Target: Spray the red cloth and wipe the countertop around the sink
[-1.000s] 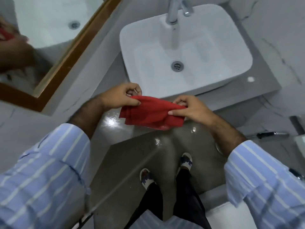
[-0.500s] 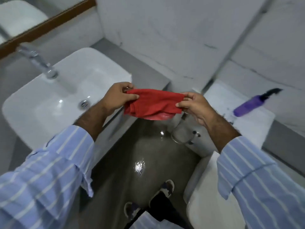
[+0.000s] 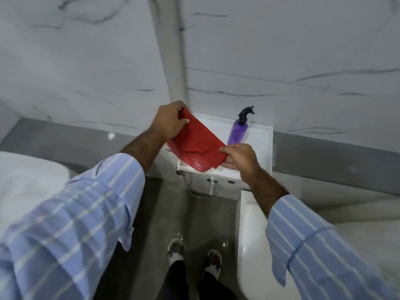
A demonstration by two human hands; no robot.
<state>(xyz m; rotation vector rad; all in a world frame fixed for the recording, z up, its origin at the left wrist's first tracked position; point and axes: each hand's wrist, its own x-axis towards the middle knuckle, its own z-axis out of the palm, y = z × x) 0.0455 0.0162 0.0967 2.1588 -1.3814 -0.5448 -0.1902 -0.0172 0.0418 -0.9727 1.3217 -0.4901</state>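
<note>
Both hands pinch the cloth [image 3: 195, 146]: left hand [image 3: 171, 122] at its 11 o'clock corner, right hand [image 3: 240, 155] at 4 o'clock. A purple bottle [image 3: 238, 132] lies on the white ledge [image 3: 260, 146] at the cloth's 2 o'clock.

Both hands [image 3: 171, 123] [image 3: 240, 155] pinch red cloth [image 3: 195, 146] near purple bottle [image 3: 238, 132].

- Red cloth [image 3: 195, 146]: folded and creased, held taut at two opposite corners, tilted, just above the near end of a white ledge.
- Purple spray bottle [image 3: 239, 129]: translucent, black trigger head, standing upright on the same ledge, right of the cloth.
</note>
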